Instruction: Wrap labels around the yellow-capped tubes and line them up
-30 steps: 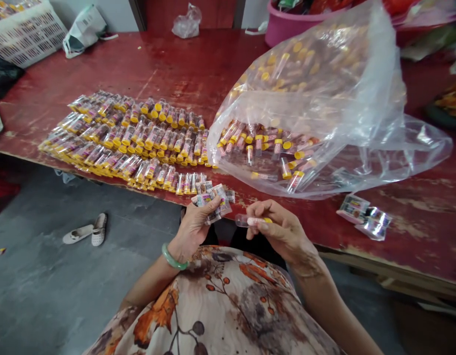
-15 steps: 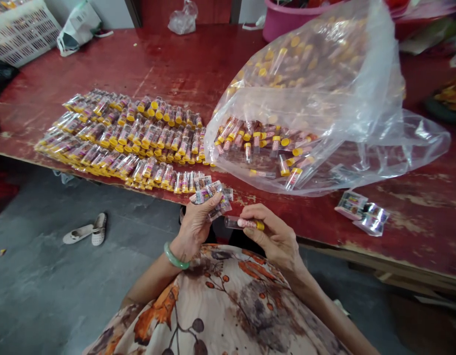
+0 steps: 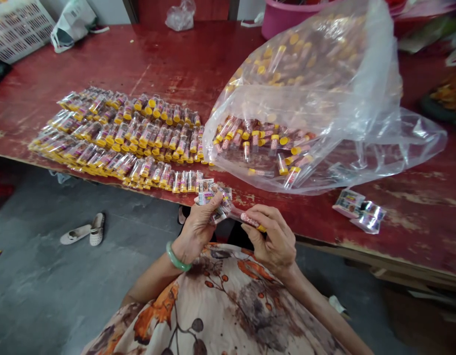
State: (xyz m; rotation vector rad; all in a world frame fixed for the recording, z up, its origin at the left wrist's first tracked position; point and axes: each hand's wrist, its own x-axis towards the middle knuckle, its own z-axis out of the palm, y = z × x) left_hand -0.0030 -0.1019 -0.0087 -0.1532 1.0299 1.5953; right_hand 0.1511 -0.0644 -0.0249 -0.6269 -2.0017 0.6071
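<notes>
My left hand (image 3: 200, 219) is closed on a small fanned bunch of printed plastic sleeves (image 3: 219, 213), thumb on top. Between the fingers of my right hand (image 3: 274, 236) is a clear tube (image 3: 249, 219) with pink candy in it and a yellow cap, tilted with its clear end at the sleeves. Whether that end is inside a sleeve I cannot tell. Left of my hands, rows of sleeved tubes (image 3: 150, 138) lie stacked along the table edge. Beyond my right hand a big clear plastic bag (image 3: 368, 123) holds many unsleeved tubes, some spilling at its mouth.
More printed sleeves (image 3: 359, 209) lie on the red table (image 3: 287, 209) at the right. At the back stand a pink basin (image 3: 287, 17), a crumpled clear bag (image 3: 180, 15), a white bag (image 3: 74, 24) and a white basket (image 3: 19, 29). Shoes (image 3: 83, 232) are on the floor.
My right hand has brought the tube's clear end left and up against the sleeves. The tube has tilted, and my left hand has shifted slightly toward it.
</notes>
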